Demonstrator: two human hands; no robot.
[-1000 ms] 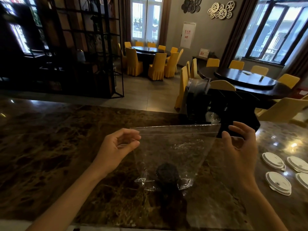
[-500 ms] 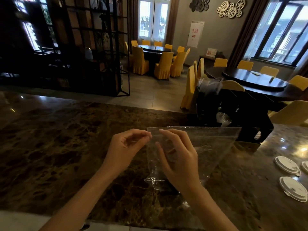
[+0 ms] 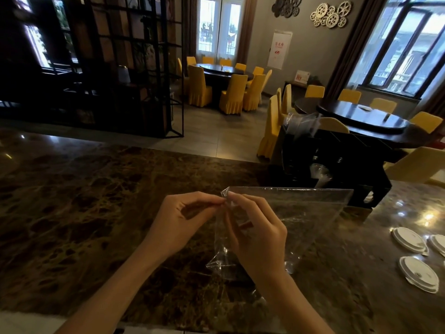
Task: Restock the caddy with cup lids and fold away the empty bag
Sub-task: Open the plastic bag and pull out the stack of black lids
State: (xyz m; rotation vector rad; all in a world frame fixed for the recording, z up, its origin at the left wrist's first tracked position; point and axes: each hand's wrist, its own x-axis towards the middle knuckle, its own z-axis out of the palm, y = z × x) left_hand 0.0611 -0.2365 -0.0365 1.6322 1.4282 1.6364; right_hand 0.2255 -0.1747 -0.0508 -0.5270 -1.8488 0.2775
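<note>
Bag [image 3: 301,218], clear thin plastic, empty: I am holding it up over the marble counter [image 3: 96,213], in front of the black caddy [image 3: 337,165] and well apart from the white cup lids [image 3: 409,239] that are lying out at my right. My left hand [image 3: 183,220] is pinching the upper left corner between thumb and fingertips; my right hand [image 3: 255,239] is meeting it at that same corner, fingers curled and nipping the film just beside the left ones. Handling, as I am judging it: very light, limp, crinkly, a little slippery and inclined to cling; not fragile, though a hard tug could stretch it. Best holds are looking like the corners and the straight top edge, where the film is doubled. Orientation: the top edge is running level from my fingers out to the right toward the caddy, and that is reading as the long axis; the rest is tapering down to a crumpled point hanging near my right wrist, just over the counter.
</note>
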